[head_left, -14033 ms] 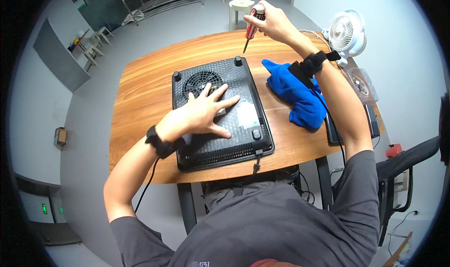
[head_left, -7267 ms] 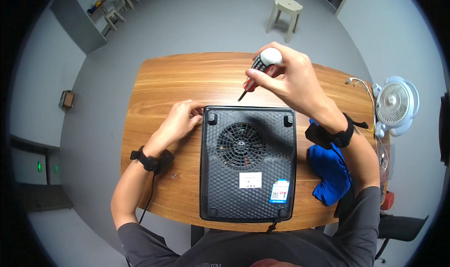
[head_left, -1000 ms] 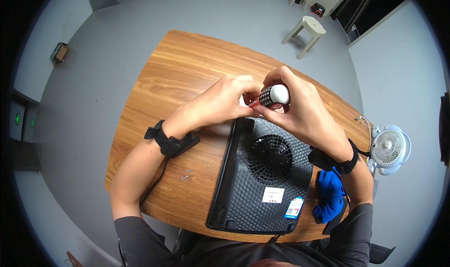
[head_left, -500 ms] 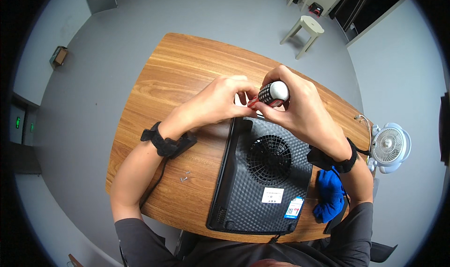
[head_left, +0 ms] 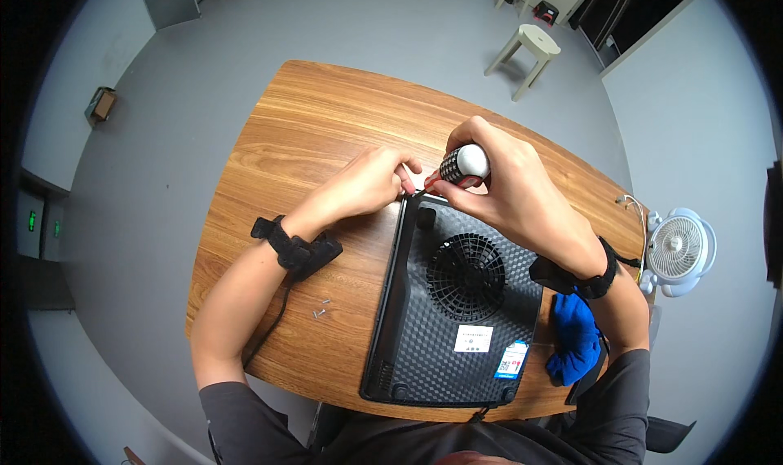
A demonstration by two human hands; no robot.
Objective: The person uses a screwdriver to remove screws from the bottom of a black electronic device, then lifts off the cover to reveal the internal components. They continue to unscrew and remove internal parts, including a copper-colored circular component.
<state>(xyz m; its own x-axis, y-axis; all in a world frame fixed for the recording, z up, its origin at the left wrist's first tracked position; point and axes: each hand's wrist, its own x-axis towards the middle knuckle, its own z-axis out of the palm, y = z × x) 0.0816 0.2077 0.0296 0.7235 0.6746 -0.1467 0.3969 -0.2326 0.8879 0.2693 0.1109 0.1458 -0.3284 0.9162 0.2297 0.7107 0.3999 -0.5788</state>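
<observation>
My right hand [head_left: 510, 171] is wrapped round a screwdriver [head_left: 466, 165] with a black-and-white checked grip, a white rounded end and a red collar. Its dark shaft slants down to the far left corner of a flat black appliance [head_left: 416, 318], which looks like an induction cooker lying bottom up. Beside that corner is my left hand [head_left: 371, 179], its index finger and thumb apart and holding nothing that I can see. A round fan grille [head_left: 466, 277] is set in the appliance's underside. Several small screws [head_left: 320, 311] lie on the table to its left.
The wooden table [head_left: 269, 139] bears a bunched blue cloth [head_left: 576, 339] right of the appliance. A small pale-blue fan [head_left: 677, 249] stands at the table's right edge. Black straps with small boxes [head_left: 314, 254] circle both wrists. A pale stool [head_left: 534, 41] stands on the floor beyond.
My left hand has drawn back left from the screwdriver and its fingers have parted. My right hand has brought the screwdriver slightly left and nearer the appliance's corner.
</observation>
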